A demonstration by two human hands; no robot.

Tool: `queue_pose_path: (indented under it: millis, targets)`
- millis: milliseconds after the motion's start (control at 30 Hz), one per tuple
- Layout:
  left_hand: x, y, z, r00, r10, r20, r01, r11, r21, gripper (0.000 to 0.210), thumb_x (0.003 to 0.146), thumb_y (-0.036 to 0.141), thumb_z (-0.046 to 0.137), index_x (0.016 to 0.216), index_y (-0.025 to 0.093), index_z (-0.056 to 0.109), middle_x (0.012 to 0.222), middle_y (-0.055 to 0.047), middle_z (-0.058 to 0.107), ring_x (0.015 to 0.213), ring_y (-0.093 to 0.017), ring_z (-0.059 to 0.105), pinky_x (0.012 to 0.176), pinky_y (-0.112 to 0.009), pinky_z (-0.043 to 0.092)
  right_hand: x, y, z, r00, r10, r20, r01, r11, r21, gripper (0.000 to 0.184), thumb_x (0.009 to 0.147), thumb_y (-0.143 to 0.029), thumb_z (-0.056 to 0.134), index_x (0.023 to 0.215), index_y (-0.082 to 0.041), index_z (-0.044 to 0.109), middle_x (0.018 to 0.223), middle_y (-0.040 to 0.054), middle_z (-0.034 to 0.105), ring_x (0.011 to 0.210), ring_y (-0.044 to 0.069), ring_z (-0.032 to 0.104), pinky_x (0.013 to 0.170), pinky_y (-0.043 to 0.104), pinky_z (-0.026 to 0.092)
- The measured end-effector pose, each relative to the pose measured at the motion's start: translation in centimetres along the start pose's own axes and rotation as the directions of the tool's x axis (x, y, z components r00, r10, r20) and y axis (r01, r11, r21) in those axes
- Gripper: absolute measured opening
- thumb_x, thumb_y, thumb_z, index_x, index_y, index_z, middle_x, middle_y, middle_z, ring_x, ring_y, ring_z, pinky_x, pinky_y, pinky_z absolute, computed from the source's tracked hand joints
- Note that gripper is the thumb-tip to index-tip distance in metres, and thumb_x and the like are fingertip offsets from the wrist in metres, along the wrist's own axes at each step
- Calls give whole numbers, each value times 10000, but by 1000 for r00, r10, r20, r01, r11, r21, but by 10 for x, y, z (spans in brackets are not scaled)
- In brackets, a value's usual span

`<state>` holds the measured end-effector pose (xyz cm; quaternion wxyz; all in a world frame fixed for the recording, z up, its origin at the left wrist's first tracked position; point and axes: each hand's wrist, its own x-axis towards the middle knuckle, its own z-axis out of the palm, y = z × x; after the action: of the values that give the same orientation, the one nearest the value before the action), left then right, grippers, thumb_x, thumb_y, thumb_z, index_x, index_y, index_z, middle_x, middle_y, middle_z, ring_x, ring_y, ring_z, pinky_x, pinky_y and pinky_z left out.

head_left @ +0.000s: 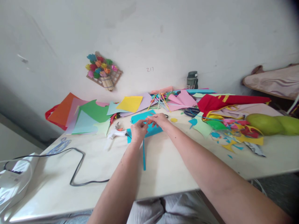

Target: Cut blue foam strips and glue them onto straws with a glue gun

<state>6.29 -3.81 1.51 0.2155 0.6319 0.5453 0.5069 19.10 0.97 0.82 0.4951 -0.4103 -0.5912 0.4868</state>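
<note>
Small orange piece (147, 119) is sitting between the fingertips of both hands, above the bench (161, 169). Left hand (138, 130) is pinching narrowly at its near side; right hand (160, 120) is meeting it from the other, fingers drawn together. Blue strip (144, 157) is trailing below the left hand; whether its upper end is being gripped, cannot tell. Blue sheet (154, 132) is lying beneath both hands, white glue gun (116, 133) left of the left hand, yellow disc (173, 119) beyond the right. Judgement: light pinching, one hand steadying while the other is shaping, would be serving best; hard squeezing could be creasing it.
</note>
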Motion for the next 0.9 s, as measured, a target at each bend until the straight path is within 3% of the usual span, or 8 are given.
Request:
queue_pose_path:
  millis: [567,900]
  targets:
    - [4,-12,3,996,88,23,-88,996,-8,192,649,218,545,821,173,617,526,26,581,390,-83,521,442,-182,395,1,0,1,1000,-11,-1,11,999,40,310,644,-433,618,655,-123,617,592,31,624,357,68,505,284,154,261]
    - [6,-16,4,996,78,31,-78,997,-2,205,638,173,556,830,192,625,514,31,563,409,-77,502,466,-175,382,-1,0,1,1000,-5,-4,6,999,33,315,645,-443,612,643,-128,612,585,33,614,370,75,507,295,160,266]
